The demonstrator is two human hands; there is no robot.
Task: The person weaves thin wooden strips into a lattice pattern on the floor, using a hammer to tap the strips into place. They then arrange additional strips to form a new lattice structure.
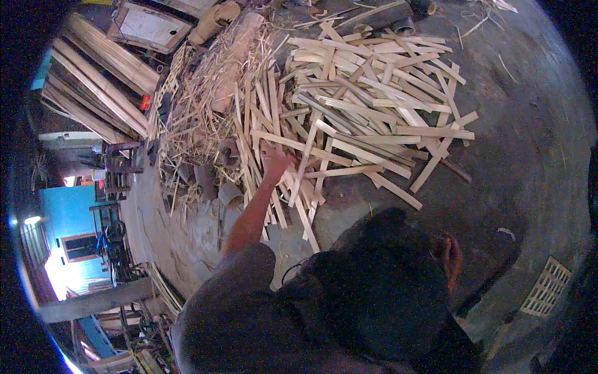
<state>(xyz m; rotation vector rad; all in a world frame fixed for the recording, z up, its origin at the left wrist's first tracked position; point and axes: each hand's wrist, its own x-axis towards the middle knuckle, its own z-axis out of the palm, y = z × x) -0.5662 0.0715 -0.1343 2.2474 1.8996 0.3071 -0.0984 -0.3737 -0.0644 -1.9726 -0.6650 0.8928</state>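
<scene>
L hand [274, 162] at L edge of slat pile [358, 109], fingers part-hidden, grip n/c | R hand [450, 262] beside head [386, 274], grip n/c | pile on flr [523, 100] | open tube [230, 194] L of pile, contents n/c

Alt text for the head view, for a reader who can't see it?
A bare left hand reaches among loose, flat, pale wood-like strips heaped on a grey floor. A bare right hand, partly hidden, shows beside a dark-haired head.

Slats [374, 112] lie on the floor [523, 124], right of shavings [193, 112]
</scene>
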